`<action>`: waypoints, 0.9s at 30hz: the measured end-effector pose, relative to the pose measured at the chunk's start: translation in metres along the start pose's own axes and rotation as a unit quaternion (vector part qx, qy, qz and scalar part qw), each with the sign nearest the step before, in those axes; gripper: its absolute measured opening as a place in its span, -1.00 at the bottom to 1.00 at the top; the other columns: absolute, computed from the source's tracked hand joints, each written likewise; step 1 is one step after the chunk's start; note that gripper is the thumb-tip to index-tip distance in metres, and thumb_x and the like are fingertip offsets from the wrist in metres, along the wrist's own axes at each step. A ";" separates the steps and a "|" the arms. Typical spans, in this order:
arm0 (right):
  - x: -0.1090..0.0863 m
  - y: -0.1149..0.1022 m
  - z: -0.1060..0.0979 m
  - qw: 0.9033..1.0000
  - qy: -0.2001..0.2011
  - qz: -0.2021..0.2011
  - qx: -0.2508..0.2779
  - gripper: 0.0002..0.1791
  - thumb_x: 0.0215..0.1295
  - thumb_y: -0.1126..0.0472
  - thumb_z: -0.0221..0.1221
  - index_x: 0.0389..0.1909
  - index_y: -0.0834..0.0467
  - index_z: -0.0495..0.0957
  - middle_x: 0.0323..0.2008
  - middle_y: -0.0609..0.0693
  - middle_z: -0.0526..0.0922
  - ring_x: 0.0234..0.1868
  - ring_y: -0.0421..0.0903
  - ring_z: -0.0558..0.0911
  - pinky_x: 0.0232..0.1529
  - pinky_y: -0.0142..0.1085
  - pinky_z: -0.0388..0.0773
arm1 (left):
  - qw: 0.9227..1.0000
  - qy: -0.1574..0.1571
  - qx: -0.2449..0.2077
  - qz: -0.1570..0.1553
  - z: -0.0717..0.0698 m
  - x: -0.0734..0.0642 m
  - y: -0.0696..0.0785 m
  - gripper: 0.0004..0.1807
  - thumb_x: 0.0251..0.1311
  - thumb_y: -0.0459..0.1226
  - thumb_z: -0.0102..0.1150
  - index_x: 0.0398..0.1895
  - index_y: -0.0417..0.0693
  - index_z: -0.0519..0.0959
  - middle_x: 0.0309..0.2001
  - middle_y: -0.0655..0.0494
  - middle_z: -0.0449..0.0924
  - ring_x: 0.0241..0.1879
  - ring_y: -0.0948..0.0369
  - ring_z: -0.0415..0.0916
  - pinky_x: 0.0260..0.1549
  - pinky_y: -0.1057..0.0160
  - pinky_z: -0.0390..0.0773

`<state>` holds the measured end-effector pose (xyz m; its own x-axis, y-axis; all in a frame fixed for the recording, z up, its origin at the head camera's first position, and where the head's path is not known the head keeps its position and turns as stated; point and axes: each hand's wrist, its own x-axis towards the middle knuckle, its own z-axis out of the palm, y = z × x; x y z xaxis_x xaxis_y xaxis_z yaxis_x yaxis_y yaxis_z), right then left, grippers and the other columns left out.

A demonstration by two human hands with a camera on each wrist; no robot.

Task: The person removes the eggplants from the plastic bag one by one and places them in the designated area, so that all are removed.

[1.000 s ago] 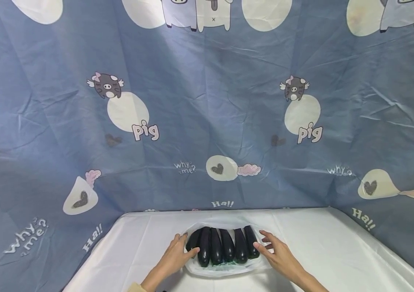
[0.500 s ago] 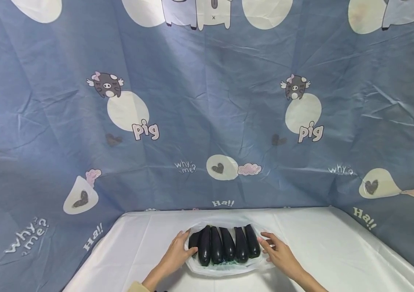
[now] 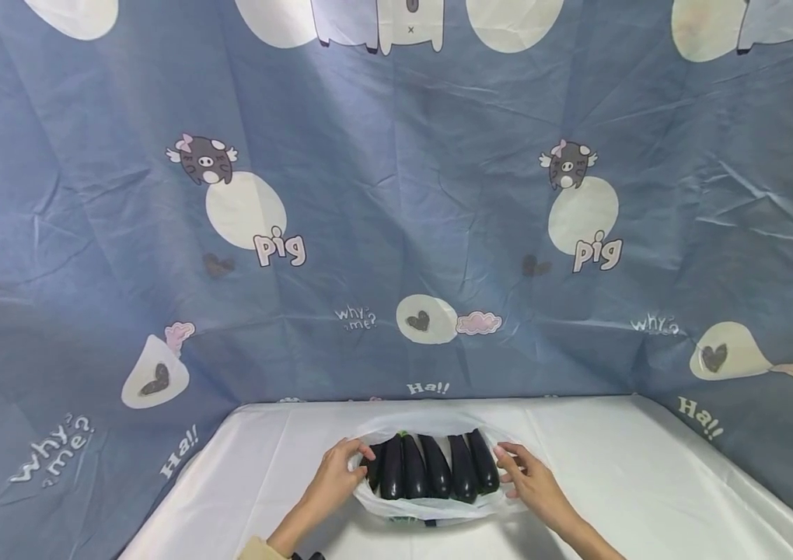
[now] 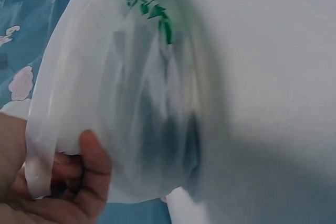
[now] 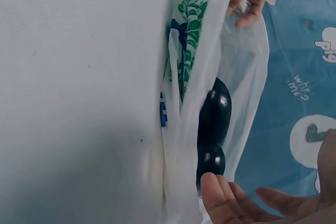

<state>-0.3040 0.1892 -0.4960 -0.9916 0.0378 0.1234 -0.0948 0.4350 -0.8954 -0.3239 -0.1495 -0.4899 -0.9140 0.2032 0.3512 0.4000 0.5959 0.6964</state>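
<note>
A white translucent plastic bag [image 3: 438, 510] with green print stands with its mouth spread around a row of several dark, glossy eggplants [image 3: 415, 470]. At its left end, my left hand [image 3: 336, 472] holds the rim; the left wrist view has the curled fingers [image 4: 94, 163] hooked round the plastic edge. Opposite, my right hand [image 3: 535, 484] is at the bag's right end beside the outermost eggplant. Its fingers [image 5: 215, 198] look relaxed and apart from the thumb in the right wrist view. The lower parts of the eggplants are hidden by the bag's front wall.
The bag sits on a white-covered table [image 3: 648, 482]. Behind and on both sides hangs a blue cloth [image 3: 396, 194] with cartoon pigs, meeting the table's back edge.
My left hand has shifted its grip up on the rim, its fingers now over the edge. The bag's front wall has risen, covering the eggplants' lower ends. The right hand has moved slightly right.
</note>
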 end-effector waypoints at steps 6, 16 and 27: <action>-0.001 0.001 0.001 1.000 -0.001 -0.003 -0.003 -0.41 0.40 -0.14 0.00 0.20 0.24 0.45 -0.12 0.16 0.66 -0.26 -0.07 0.69 -0.45 -0.33 0.65 | 0.995 -0.085 0.048 -0.002 -0.008 -0.007 0.007 -0.16 -0.33 -0.53 0.27 0.27 -0.35 0.38 0.21 -0.47 0.38 0.26 -0.48 0.18 0.10 -0.45 0.28; -0.002 0.000 0.001 1.000 0.006 0.001 0.007 -0.44 0.40 -0.13 0.01 0.17 0.22 0.47 -0.11 0.18 0.65 -0.25 -0.05 0.68 -0.44 -0.33 0.65 | 0.982 -0.152 0.100 0.040 -0.013 -0.020 0.019 0.27 -0.56 -0.41 0.52 0.47 -0.03 0.12 0.34 -0.37 0.29 0.20 -0.49 0.27 -0.19 -0.36 0.54; -0.001 0.001 0.004 1.000 0.006 0.005 0.005 -0.42 0.38 -0.16 0.02 0.17 0.21 0.47 -0.12 0.16 0.66 -0.23 -0.07 0.67 -0.44 -0.37 0.63 | 0.983 -0.154 0.096 0.016 -0.017 -0.023 0.025 0.34 -0.59 -0.46 0.49 0.50 -0.10 0.02 0.36 -0.49 0.15 0.11 -0.52 0.34 -0.22 -0.38 0.54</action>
<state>-0.3029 0.1859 -0.4984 -0.9914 0.0536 0.1196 -0.0857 0.4250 -0.9011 -0.2920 -0.1527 -0.4699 -0.8907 0.4313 0.1438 0.4349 0.7159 0.5462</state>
